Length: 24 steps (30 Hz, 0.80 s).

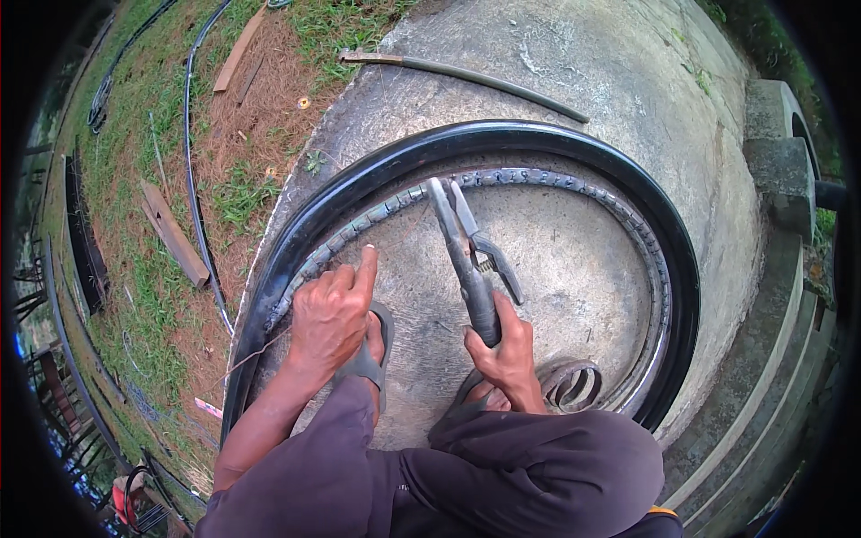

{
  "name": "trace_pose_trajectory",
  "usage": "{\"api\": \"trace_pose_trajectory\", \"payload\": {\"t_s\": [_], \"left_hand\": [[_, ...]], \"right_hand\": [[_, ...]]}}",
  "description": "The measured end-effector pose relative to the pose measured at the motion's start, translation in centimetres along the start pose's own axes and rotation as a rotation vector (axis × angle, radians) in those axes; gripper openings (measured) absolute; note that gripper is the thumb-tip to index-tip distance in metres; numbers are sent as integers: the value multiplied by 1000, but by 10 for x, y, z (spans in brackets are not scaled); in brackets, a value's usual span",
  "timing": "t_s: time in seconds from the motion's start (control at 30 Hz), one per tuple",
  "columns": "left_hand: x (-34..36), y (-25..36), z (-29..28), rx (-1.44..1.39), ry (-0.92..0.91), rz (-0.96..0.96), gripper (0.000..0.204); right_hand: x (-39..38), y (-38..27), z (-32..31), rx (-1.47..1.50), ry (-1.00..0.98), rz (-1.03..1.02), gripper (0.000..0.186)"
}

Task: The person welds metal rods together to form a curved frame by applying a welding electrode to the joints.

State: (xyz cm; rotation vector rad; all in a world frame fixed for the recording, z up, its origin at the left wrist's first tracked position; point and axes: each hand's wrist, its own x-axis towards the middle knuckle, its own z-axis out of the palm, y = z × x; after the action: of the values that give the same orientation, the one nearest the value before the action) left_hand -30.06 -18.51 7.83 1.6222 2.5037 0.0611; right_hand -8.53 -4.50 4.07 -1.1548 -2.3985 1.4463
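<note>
Right hand point(509, 351) is gripping the handles of long metal pliers point(468, 255), fingers wrapped tight, the open steel tips reaching the ribbed grey band point(574, 186) lining the glossy black rubber tyre point(502, 139). The tyre is lying flat on rough, mottled concrete point(556, 278). Left hand point(330, 316) is pointing, forefinger stretched toward the band, other fingers curled and holding nothing.
</note>
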Motion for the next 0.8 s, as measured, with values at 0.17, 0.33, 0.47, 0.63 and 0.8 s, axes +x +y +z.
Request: {"api": "trace_pose_trajectory", "payload": {"t_s": [0.17,0.33,0.47,0.63,0.8], "left_hand": [[-2,1,0,8,47,-8,60],[5,1,-20,-281,136,-75,44],[5,-22,-65,-854,-52,-328,24],[1,-42,-91,-432,-159,-261,27],[-10,-40,-89,-452,-159,-278,28]], "right_hand": [[4,9,5,45,29,-79,57],[-5,1,-17,1495,-412,403,56],[-10,12,-41,1289,-458,281,56],[-22,25,-28,-454,154,-342,51],[-41,20,-14,688,-129,55,48]]}}
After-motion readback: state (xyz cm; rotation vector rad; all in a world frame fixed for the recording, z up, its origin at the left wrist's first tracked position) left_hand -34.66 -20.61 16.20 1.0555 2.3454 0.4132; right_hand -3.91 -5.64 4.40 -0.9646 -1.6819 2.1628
